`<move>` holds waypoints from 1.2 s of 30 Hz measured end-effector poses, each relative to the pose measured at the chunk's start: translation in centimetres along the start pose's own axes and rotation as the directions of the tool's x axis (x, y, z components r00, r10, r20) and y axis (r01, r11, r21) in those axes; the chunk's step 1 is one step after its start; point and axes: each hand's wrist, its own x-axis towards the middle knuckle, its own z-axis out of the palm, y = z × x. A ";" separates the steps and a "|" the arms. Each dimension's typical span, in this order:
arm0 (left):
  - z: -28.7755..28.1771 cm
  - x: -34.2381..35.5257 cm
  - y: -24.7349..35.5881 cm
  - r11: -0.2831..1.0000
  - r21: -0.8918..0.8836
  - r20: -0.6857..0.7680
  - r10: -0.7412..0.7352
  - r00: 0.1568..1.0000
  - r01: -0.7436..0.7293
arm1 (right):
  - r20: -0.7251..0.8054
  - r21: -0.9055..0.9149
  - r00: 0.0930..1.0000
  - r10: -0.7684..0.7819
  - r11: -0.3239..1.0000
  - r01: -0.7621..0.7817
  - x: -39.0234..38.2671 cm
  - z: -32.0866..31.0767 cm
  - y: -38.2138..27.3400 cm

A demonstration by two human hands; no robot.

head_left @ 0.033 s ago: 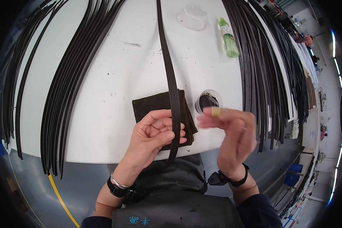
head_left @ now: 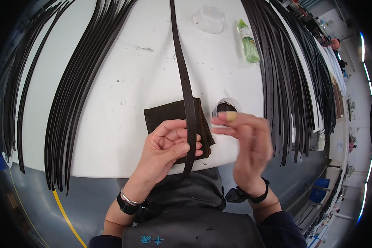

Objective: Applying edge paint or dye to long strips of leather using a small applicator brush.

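A long dark brown leather strap (head_left: 184, 74) with a row of small holes runs from the far edge toward me. My left hand (head_left: 163, 146) is closed around its near end, thumb on one side and fingers behind. Beneath that hand lies a folded dark brown cloth (head_left: 164, 111). My right hand (head_left: 254, 142) hovers to the right of the strap, partly in front of a clear cup (head_left: 239, 106) with dark contents. A yellow wrap (head_left: 232, 116) covers one of its fingers. Motion blurs those fingertips, so whether they hold anything is unclear.
Bundles of dark straps hang over the white table (head_left: 107, 136) at left (head_left: 76, 78) and right (head_left: 279, 82). A green bottle (head_left: 249, 43) lies near the right bundle, with a clear plastic tub (head_left: 209, 19) beside it. The table's front edge is close to my body.
My right hand has shifted slightly left and up, closer to the strap and covering more of the cup's near side. The left hand and strap stay nearly still.
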 end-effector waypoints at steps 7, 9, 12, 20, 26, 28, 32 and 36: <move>0.2 -0.2 0.2 1.000 -0.004 -0.007 -0.003 1.000 0.003 | 0.115 0.226 0.935 0.336 0.907 -0.354 1.4 1.5 0.8; 0.0 -0.3 0.1 0.999 0.019 -0.007 -0.030 1.000 0.030 | 0.052 0.120 0.963 0.266 0.955 -0.271 3.0 1.5 0.5; -0.1 -0.3 0.0 0.997 0.040 -0.003 -0.062 0.998 0.062 | 0.060 0.114 0.975 0.215 0.969 -0.221 5.1 1.2 0.9; -0.1 -0.5 -0.1 0.999 0.025 -0.013 -0.035 0.999 0.035 | -0.043 -0.041 0.997 0.066 0.997 -0.068 2.7 -1.7 0.5; -0.3 -0.6 -0.1 0.996 0.084 -0.032 -0.010 0.999 0.012 | 0.200 -0.568 0.967 -0.157 0.786 0.245 2.3 -5.2 2.8; -0.2 -0.5 -0.2 0.997 0.075 -0.028 -0.010 1.000 0.012 | 0.190 -0.558 0.947 -0.257 0.766 0.320 2.4 -4.8 3.5; -0.3 -0.5 -0.3 0.998 0.065 -0.019 -0.006 1.000 0.007 | 0.229 -0.602 0.939 -0.257 0.720 0.345 2.4 -4.7 4.1; -0.3 -0.6 -0.3 0.998 0.069 -0.018 0.001 1.000 0.001 | 0.266 -0.654 0.935 -0.234 0.669 0.353 2.4 -4.7 4.4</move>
